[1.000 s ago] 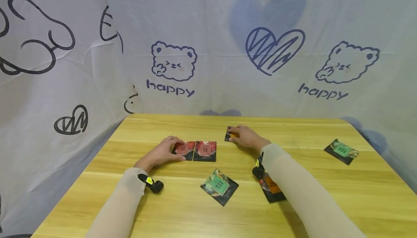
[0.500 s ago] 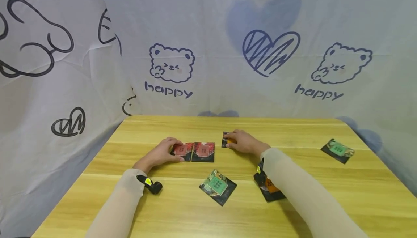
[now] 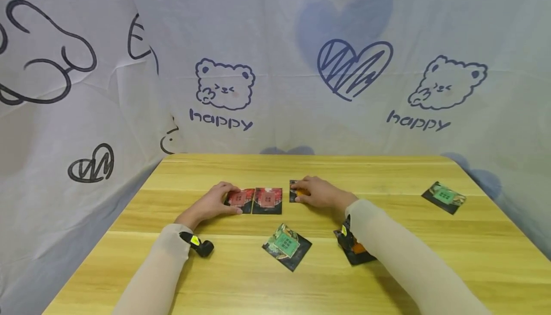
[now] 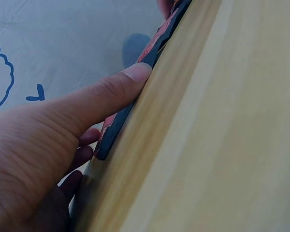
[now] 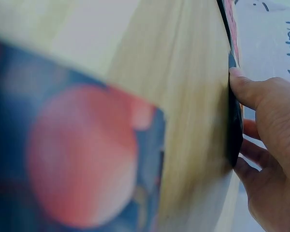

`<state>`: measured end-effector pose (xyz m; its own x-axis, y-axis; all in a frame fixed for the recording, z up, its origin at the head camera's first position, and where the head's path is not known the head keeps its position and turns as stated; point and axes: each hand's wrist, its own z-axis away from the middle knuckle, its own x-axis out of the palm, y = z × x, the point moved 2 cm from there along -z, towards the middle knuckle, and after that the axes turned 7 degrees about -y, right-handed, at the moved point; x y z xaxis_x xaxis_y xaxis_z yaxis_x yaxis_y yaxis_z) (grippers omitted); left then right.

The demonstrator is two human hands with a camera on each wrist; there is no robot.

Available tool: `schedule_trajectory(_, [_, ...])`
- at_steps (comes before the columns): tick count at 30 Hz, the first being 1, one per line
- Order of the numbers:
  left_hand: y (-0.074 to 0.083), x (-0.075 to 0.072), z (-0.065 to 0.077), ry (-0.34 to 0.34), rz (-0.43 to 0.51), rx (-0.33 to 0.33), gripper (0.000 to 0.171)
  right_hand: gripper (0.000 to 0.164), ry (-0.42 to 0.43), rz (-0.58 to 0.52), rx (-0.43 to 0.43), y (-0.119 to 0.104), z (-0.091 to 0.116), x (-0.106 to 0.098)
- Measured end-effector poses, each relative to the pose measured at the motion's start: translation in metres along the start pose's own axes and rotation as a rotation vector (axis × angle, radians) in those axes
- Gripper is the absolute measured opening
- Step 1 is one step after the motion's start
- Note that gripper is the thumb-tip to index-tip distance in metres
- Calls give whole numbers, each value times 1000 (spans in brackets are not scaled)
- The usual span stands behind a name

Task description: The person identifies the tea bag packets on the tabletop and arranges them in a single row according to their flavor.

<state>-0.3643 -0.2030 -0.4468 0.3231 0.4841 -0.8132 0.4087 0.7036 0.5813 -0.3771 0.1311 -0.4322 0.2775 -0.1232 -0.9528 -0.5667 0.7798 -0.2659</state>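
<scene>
My left hand (image 3: 213, 203) grips a red-labelled square sachet (image 3: 240, 201), thumb on its near edge and fingers at its left side. A second red-labelled sachet (image 3: 268, 201) lies beside it on the right, a thin gap between them. Farther right, my right hand (image 3: 323, 193) holds an orange-labelled sachet (image 3: 293, 192) low over the table or on it, with a short gap to the red pair. In the right wrist view the thumb (image 5: 246, 87) presses the near edge of this dark sachet (image 5: 235, 121) while other fingers curl at its side. Its label is mostly hidden.
A green-labelled sachet (image 3: 287, 247) lies askew on the wooden table (image 3: 241, 281), nearer than the red pair. Another green-labelled one (image 3: 444, 197) lies far right. An orange-labelled sachet (image 3: 357, 253) sits partly under the right forearm. A printed cloth (image 3: 275, 114) hangs behind the table.
My right hand has slid the orange-labelled sachet nearer to me and slightly left, closer to the red pair. The left hand has kept its hold. The head view has shifted slightly.
</scene>
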Motion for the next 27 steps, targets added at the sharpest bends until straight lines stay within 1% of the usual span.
schedule_trajectory(7, [0, 0, 0, -7, 13, -1, 73, 50, -7, 12, -16, -3, 3, 4])
schedule_trajectory(12, [0, 1, 0, -3, 26, -7, 73, 49, 2, 22, -33, -10, 6, 3])
schedule_trajectory(18, [2, 0, 0, 3, 27, 7, 71, 49, -1, 8, -30, -19, 12, 2])
schedule_trajectory(27, [1, 0, 0, 4, 28, 0, 71, 48, 4, -16, -68, -28, 17, 6])
